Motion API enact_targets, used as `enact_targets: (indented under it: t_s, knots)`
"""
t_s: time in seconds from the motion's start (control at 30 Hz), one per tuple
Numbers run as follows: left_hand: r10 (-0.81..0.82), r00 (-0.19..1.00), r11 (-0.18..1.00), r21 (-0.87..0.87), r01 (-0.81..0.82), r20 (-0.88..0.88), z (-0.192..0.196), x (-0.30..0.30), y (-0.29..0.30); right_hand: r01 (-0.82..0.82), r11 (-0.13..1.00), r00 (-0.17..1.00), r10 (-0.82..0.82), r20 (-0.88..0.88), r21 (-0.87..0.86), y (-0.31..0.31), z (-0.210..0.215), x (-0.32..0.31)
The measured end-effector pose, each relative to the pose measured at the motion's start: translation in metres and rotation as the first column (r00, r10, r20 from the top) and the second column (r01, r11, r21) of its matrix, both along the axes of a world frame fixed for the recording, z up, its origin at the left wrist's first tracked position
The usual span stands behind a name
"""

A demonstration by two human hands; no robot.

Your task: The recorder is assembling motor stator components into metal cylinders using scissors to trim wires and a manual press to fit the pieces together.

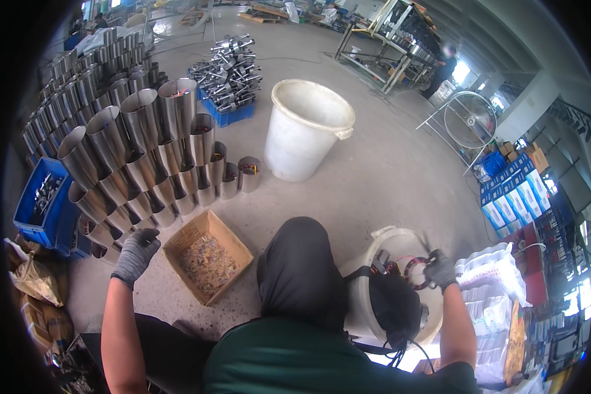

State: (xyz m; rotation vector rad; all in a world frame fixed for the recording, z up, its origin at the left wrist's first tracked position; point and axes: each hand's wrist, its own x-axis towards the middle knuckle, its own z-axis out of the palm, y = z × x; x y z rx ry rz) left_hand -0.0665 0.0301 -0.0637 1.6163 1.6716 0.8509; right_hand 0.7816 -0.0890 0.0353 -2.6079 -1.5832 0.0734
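My left hand, in a grey glove, hovers between the stacked metal tubes and a cardboard box. Its fingers are loosely bent and apart, with nothing visible in them. Small multicoloured scraps cover the bottom of that box. My right hand, gloved too, is closed above the right side of a white bucket. A thin dark blurred piece sticks up at its fingers. Beside it is a dark ring with reddish windings; whether the hand grips it is unclear. A black bag-like cloth covers part of the bucket.
A tall white bin stands ahead. Behind the tubes, a blue crate is heaped with metal shafts. Another blue crate sits at left. White sacks and blue-white cartons are at right, near a fan. Far off, a person stands.
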Motion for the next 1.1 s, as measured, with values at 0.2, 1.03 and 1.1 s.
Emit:
enact_targets:
  t_s: [0.2,1.03,1.1]
  knots:
    - [0.001,1.000,1.000,0.022,-0.001,-0.025,0.007,0.002,0.000,-0.217,0.792,0.966,0.090,0.244,0.570,0.045,0.104,0.037]
    - [0.181,0.578,0.983,-0.132,-0.125,0.796,0.029,0.073,-0.048,-0.561,0.807,-0.461,-0.118,-0.879,0.186,0.200,-0.056,-0.579]
    - [0.193,0.803,0.980,-0.142,-0.136,0.564,0.041,0.065,-0.046,-0.573,0.773,-0.448,-0.017,-0.894,0.272,0.189,-0.069,-0.595]
